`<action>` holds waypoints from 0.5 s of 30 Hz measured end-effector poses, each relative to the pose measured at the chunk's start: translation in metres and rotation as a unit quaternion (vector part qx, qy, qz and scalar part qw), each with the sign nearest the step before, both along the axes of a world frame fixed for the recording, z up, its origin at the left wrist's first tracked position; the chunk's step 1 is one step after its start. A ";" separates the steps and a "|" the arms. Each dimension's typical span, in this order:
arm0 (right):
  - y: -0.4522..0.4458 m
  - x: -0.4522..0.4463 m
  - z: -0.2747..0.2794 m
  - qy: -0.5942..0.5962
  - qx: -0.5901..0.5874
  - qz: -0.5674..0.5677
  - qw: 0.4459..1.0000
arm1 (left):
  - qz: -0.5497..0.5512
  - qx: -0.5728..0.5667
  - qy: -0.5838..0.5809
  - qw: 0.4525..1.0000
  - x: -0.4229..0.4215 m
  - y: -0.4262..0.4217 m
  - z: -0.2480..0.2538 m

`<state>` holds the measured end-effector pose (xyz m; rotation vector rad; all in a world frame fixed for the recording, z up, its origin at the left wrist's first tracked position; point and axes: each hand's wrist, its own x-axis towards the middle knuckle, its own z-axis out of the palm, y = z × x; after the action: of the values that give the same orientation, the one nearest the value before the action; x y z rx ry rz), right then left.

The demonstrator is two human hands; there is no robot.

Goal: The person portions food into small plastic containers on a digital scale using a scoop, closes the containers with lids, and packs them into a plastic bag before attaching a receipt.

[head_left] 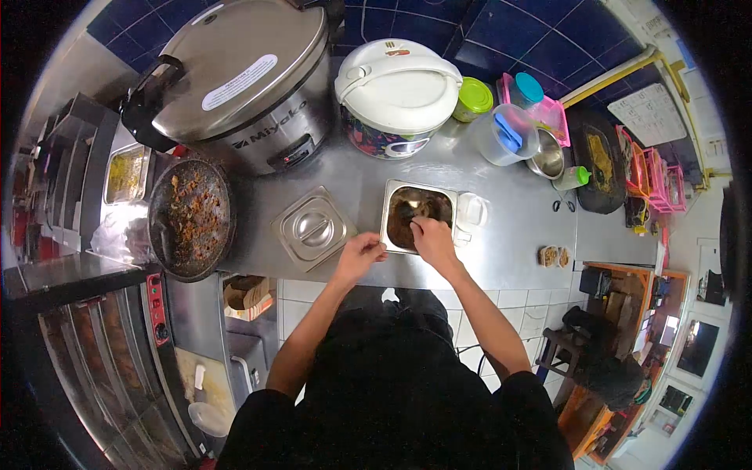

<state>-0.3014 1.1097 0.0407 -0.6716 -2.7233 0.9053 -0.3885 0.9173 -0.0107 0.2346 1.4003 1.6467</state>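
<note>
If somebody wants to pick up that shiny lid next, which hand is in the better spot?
Probably the left hand. It is right beside the lid, while the right hand is farther away, with its fingers over the metal container.

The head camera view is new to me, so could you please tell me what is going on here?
A person at a metal counter has the right-hand grip over an open metal container with dark brown contents; whether it holds anything is unclear. The left-hand grip is by the container's near left corner, though contact is hard to tell. A metal lid lies on the counter to the left, and a white cooker stands behind the container.
</note>
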 end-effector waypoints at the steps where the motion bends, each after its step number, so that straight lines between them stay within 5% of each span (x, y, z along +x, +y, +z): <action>1: 0.002 0.002 0.004 0.000 0.002 0.000 1.000 | -0.008 -0.003 -0.003 1.000 -0.001 0.000 -0.001; 7: 0.021 0.009 0.031 -0.135 0.023 0.005 0.991 | -0.025 -0.012 -0.014 1.000 -0.008 0.003 0.003; 11: 0.017 0.005 0.011 -0.144 0.083 0.004 0.986 | -0.037 -0.016 -0.020 0.999 -0.011 0.003 -0.001; 15: 0.023 0.006 0.005 -0.082 0.087 0.128 0.985 | -0.061 -0.022 -0.021 0.998 -0.014 0.000 -0.004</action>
<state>-0.2954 1.1332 0.0455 -0.3824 -3.0423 0.6754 -0.4024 0.9178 -0.0145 0.2531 1.3633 1.5115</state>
